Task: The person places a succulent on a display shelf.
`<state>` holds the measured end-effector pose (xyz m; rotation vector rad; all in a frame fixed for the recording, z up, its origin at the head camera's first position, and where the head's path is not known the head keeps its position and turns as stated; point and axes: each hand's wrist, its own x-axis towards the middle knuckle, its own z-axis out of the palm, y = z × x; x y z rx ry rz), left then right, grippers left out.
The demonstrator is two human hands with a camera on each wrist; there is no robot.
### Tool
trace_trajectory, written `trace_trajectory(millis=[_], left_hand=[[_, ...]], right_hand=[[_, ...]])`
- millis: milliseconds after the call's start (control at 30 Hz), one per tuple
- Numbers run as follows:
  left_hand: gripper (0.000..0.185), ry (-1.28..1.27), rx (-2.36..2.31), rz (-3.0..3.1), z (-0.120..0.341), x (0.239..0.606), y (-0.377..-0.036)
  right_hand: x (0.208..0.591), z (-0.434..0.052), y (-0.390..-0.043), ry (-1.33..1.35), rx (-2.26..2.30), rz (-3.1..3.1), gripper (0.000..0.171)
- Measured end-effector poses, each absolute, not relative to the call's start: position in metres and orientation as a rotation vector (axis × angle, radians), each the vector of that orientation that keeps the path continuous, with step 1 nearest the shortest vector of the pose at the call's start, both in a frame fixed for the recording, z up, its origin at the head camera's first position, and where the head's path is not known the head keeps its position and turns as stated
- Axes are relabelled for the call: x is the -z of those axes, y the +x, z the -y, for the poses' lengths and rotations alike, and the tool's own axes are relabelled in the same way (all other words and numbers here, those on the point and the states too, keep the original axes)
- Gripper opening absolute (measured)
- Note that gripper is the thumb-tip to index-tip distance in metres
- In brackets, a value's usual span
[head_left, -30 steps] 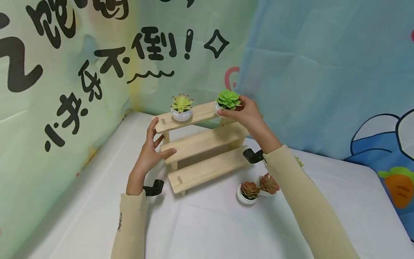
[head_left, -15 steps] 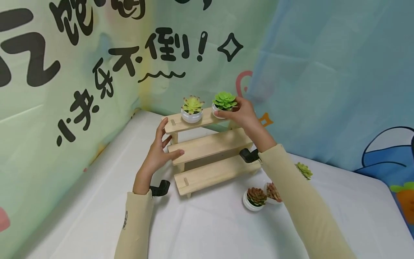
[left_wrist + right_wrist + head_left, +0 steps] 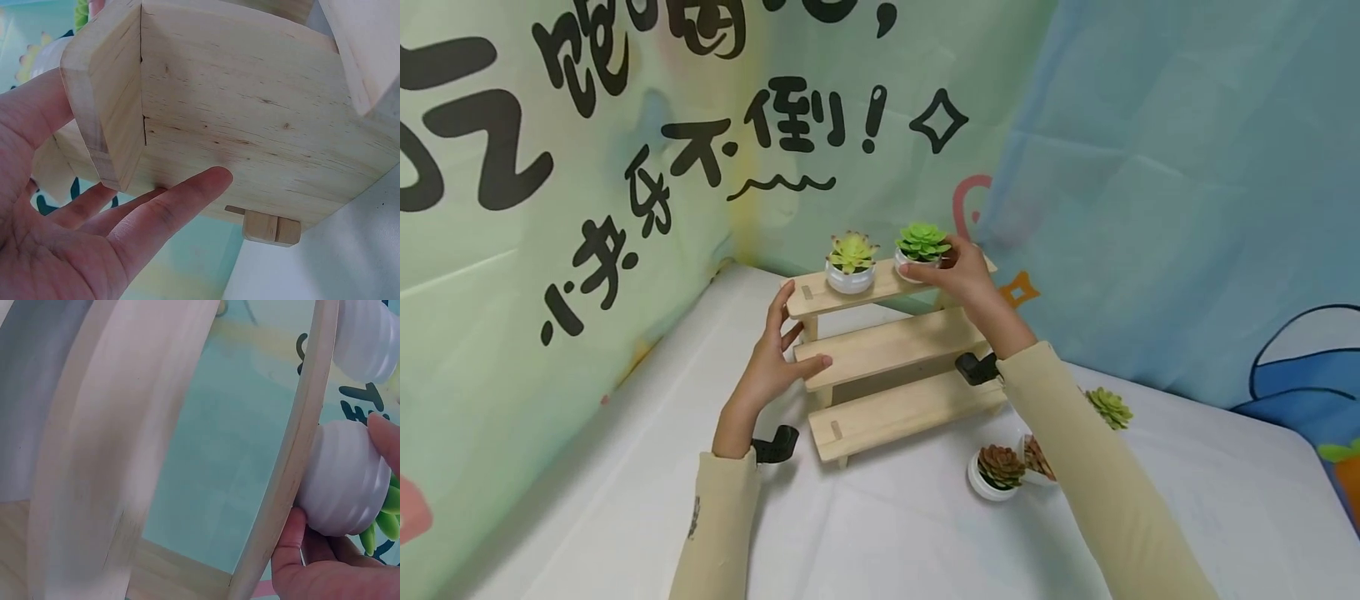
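A three-tier wooden shelf stand [image 3: 895,346] stands on the white table. My left hand [image 3: 769,367] holds its left end, with the index finger at the end of the top board and the thumb [image 3: 187,197] over the middle one. On the top board, my right hand [image 3: 964,271] pinches the white pot [image 3: 344,478] of a bright green succulent [image 3: 922,242] between thumb and fingers. Just left of it sits a yellow-green succulent with reddish tips [image 3: 852,252], also in a white pot. The middle and bottom boards carry no pots.
A brown-red succulent [image 3: 1000,468] in a white pot stands on the table [image 3: 880,542], right of the stand's front. Beside it, a reddish one [image 3: 1036,460] is partly hidden by my right sleeve [image 3: 1075,442]. Farther right is a green succulent [image 3: 1108,408]. Printed cloth [image 3: 1120,208] hangs behind.
My right hand has slid the bright green succulent left along the top board, closer to the yellow-green one. My left hand stays on the stand's end. The head view has shifted slightly.
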<state>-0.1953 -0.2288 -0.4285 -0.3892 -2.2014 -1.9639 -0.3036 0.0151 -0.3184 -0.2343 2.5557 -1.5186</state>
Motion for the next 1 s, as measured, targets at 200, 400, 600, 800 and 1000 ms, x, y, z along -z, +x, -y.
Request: trace_trajectory(millis=[200,400,600,800,1000], left_hand=[[0.110,-0.409,1.978,2.196,0.225,0.428,-0.192],[0.110,-0.420,1.970,2.195,0.222,0.427,-0.188],[0.110,-0.405,1.962,2.210,0.222,0.423,-0.185],[0.110,-0.392,1.956,2.234,0.223,0.420,-0.184],[0.111,-0.388,1.951,2.244,0.224,0.422,-0.183]], right_hand=[[0.317,-0.020,-0.299,-0.286,1.550,-2.516,0.059],[0.313,-0.026,-0.297,-0.234,1.494,-2.518,0.084],[0.304,-0.041,-0.293,-0.226,1.493,-2.540,0.078],[0.298,-0.065,-0.282,-0.223,1.535,-2.566,0.075],[0.300,-0.100,-0.267,-0.193,1.501,-2.619,0.075]])
